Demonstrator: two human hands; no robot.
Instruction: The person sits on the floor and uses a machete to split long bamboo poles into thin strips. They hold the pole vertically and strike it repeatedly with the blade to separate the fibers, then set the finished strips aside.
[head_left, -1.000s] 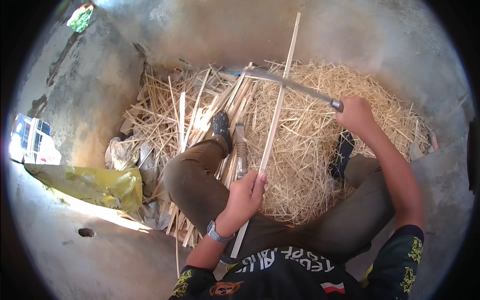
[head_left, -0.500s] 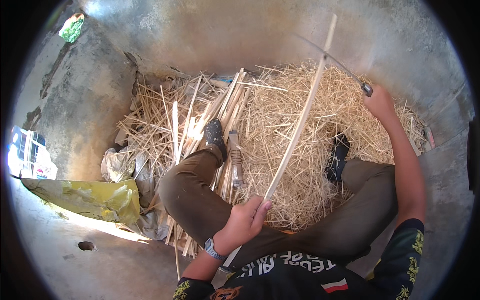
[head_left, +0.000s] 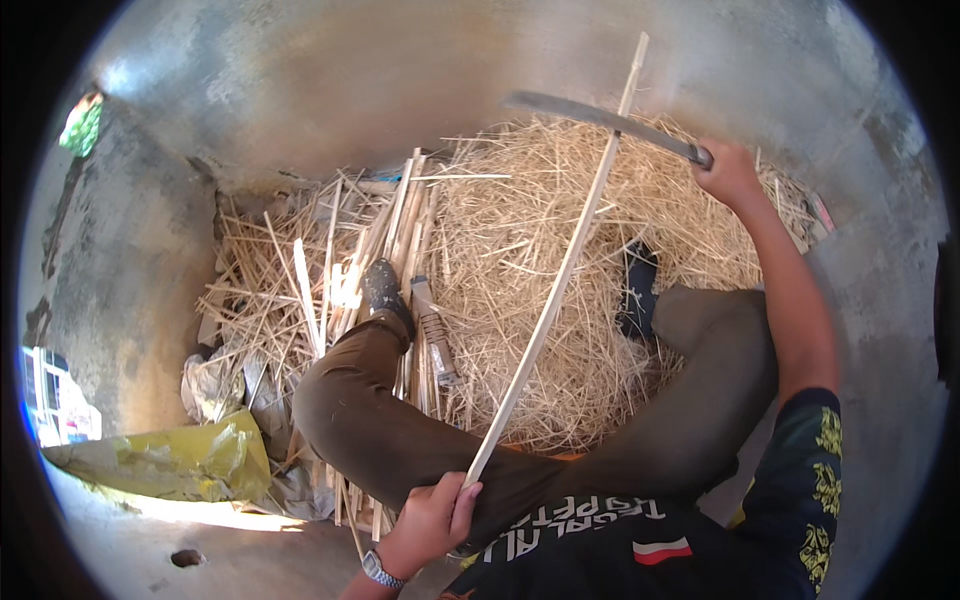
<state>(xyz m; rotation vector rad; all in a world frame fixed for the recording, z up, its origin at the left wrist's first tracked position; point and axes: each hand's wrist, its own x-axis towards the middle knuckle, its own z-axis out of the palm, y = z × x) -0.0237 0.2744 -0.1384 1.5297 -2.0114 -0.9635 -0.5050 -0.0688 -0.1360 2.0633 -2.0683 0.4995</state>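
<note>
My left hand is closed round the lower end of a long pale wooden strip, probably split bamboo. The strip slants up and away to the right, its far end in the air above the shavings. In my right hand is the dark handle of a long curved knife. Its blade reaches leftward across the strip's upper part, near a dark mark on it; whether the edge touches the strip I cannot tell. A sheath-like wooden piece with bands wound round it lies beside my left foot.
A broad heap of thin shavings spreads between and beyond my legs. More strips lie bundled on the left, with loose pieces. A yellow plastic sheet lies at the left. Concrete walls stand behind and at the left.
The knife blade has turned, its broad side now showing, and still crosses the strip's upper part. My left hand and the strip sit lower and further left in view; the whole view has shifted.
</note>
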